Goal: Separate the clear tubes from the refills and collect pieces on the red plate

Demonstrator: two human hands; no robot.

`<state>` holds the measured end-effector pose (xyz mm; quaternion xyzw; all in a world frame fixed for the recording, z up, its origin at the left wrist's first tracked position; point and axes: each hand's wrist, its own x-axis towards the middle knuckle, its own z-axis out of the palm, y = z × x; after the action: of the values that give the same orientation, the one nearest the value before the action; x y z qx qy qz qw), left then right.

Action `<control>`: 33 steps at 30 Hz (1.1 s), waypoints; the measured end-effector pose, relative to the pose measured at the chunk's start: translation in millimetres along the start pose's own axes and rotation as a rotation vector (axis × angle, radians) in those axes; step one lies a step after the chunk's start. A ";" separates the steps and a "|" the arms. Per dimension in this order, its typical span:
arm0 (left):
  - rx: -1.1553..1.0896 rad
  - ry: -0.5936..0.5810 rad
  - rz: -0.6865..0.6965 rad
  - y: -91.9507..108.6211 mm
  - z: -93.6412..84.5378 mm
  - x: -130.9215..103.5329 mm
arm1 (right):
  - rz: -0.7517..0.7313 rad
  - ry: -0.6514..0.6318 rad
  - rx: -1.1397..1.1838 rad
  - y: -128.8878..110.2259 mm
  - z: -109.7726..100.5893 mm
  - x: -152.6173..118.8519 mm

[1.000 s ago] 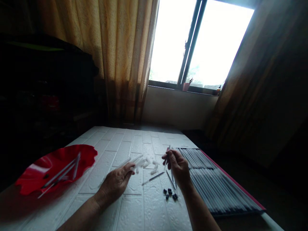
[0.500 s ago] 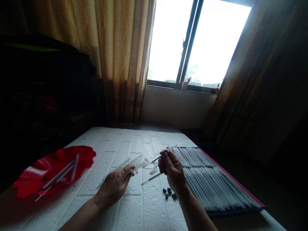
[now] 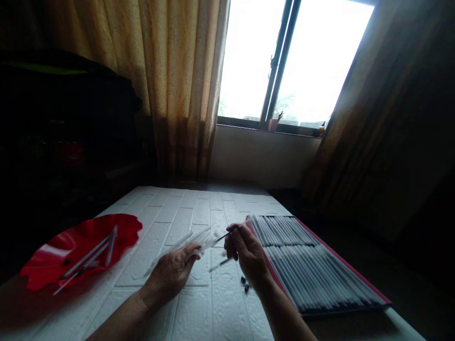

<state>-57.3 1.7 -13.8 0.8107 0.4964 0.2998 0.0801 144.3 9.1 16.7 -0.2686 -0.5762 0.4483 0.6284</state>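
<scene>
My left hand is closed around several clear plastic tubes above the white table. In my right hand a thin dark-tipped rod is pinched, its tip pointing left at the ends of the tubes. Another thin rod lies on the table below that hand. Small black caps sit beside my right wrist. Small clear pieces between the hands are partly hidden and blurred.
A red tray filled with two rows of pen-like tubes lies at the right. On the left, a red wavy-edged plate holds a few tubes. The table has a brick pattern.
My right hand has moved left with the rod, bringing its tip to the tubes. More of the tray's left edge shows, and my right forearm now covers some black caps.
</scene>
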 end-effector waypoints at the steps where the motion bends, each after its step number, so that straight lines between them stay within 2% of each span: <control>1: -0.002 0.002 0.005 0.7 -0.3 -0.1 | 0.003 -0.022 -0.016 0.6 0.4 -0.2; 6: -0.046 0.007 0.023 3.4 -2.1 0.4 | 0.062 -0.170 -0.274 -0.7 -10.0 1.8; 10: -0.077 0.007 -0.002 2.4 -1.6 0.9 | 0.011 -0.099 -0.622 -7.8 -34.2 6.4; 12: -0.071 0.005 0.000 1.8 -1.1 0.9 | -0.004 -0.117 -0.873 -13.3 -46.7 6.0; 14: -0.066 0.006 0.009 1.5 -0.5 1.0 | 0.053 -0.224 -1.109 -19.4 -56.1 2.4; 17: -0.047 0.015 0.024 1.2 0.3 1.4 | 0.238 -0.394 -1.315 -27.3 -61.4 -5.9; 19: -0.028 0.015 0.038 0.6 0.8 1.7 | 0.330 -0.438 -1.394 -30.2 -59.3 -10.5; 22: -0.012 0.015 0.055 -0.7 1.9 1.6 | 0.369 -0.464 -1.481 -30.6 -51.6 -13.4; 28: 0.000 0.012 0.088 -3.8 4.9 0.1 | 0.289 -0.533 -1.537 -26.1 -42.2 -13.7; 33: 0.006 0.008 0.108 -4.0 6.2 -0.7 | 0.180 -0.475 -1.522 -21.5 -38.9 -13.5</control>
<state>-56.9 4.2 -20.8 0.8354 0.4529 0.3057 0.0593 188.1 -5.5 21.1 -0.5663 -0.8183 0.0266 0.0946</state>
